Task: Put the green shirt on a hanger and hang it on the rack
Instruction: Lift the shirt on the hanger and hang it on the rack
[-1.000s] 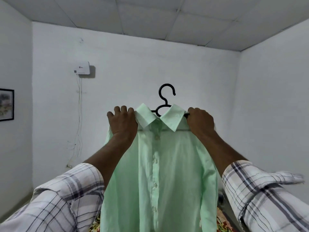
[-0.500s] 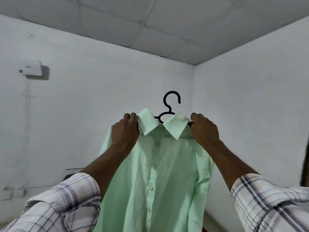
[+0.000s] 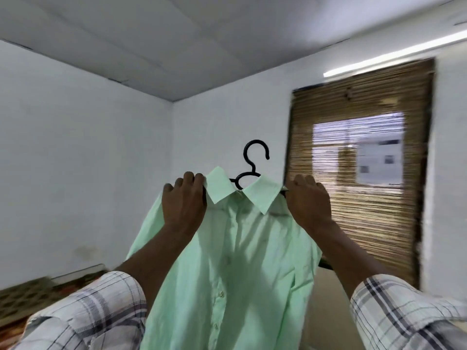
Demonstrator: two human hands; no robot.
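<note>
The view has swung right since the earlier frames, so a bamboo blind (image 3: 353,210) now fills the wall where only white plaster showed. The green shirt (image 3: 240,261) hangs buttoned on the black hanger (image 3: 255,142), held up just left of the blind. The left hand (image 3: 185,200) grips the shoulder farther from the blind, and the right hand (image 3: 309,200) grips the nearer one.

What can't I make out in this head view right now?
Rack: nowhere in the head view.
Hanger: only hook and neck show; the green shirt covers its arms.
Shirt hem: cut off by the bottom edge.
Grip: left hand and right hand curl over the shoulders, and the fingertips are hidden behind the fabric.
Blind: blurred, so no detail can be read.
</note>
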